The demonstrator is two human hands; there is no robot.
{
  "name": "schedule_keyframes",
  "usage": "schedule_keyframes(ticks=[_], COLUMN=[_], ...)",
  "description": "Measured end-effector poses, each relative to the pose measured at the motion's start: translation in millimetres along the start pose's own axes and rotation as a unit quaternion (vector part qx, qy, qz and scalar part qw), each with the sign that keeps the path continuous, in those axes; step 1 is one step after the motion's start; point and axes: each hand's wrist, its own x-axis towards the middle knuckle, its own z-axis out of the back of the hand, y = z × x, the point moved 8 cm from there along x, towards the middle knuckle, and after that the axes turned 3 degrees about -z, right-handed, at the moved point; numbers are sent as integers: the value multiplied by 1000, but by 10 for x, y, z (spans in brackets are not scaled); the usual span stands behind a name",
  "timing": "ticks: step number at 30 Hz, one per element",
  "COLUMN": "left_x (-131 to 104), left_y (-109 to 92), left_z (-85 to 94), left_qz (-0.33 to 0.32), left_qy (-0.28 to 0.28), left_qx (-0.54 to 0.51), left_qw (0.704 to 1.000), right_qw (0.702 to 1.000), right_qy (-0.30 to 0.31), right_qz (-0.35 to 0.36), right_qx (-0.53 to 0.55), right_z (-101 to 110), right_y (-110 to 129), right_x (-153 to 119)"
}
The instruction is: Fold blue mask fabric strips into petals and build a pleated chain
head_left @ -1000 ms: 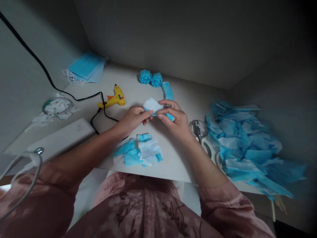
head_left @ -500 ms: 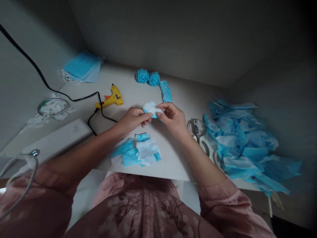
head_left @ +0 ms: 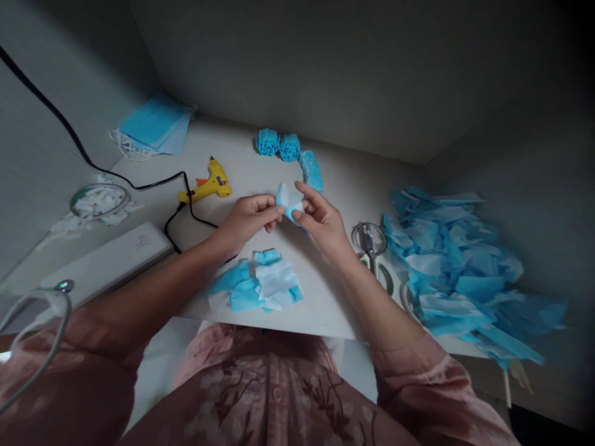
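Observation:
Between my two hands, above the table, is a small blue-and-white fabric piece point(head_left: 290, 199), its edges curled up. My left hand point(head_left: 251, 222) pinches its left edge between thumb and fingers. On the other side my right hand point(head_left: 323, 222) holds it with the thumb at the front and the index finger raised off it. Just behind lies a row of folded blue petals point(head_left: 311, 171), beside two blue fabric roses point(head_left: 279, 145). Nearer my body, a few loose blue and white fabric pieces point(head_left: 264, 284) lie in a small heap.
A yellow glue gun point(head_left: 211, 182) with a black cord lies left. Further left are a stack of face masks point(head_left: 155, 124), a round dish of white scraps point(head_left: 101, 202) and a long white box point(head_left: 109, 260). Scissors point(head_left: 372, 248) and a large blue fabric pile point(head_left: 460, 266) sit right.
The fabric piece has gone from fairly flat to curled upward. My right index finger has lifted off it, and my left fingers have shifted slightly right.

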Motion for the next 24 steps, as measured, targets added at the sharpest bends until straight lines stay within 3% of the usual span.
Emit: schedule_keyframes(ticks=[7, 12, 16, 19, 24], left_x=[-4, 0, 7, 12, -8], left_y=[45, 69, 61, 36, 57], left_z=[-28, 1, 37, 33, -43], left_qz=[16, 5, -1, 0, 27], left_qy=[-18, -35, -43, -27, 30], left_qx=[-111, -107, -107, -94, -12], left_qw=[994, 994, 993, 995, 999], right_qw=[1000, 999, 999, 999, 996], right_qy=[-14, -24, -28, -30, 26], right_qz=[7, 14, -18, -31, 35], right_qx=[-8, -25, -15, -6, -73], right_z=[-6, -4, 60, 147, 119], right_y=[-23, -21, -68, -19, 235], right_x=[-11, -15, 21, 35, -12])
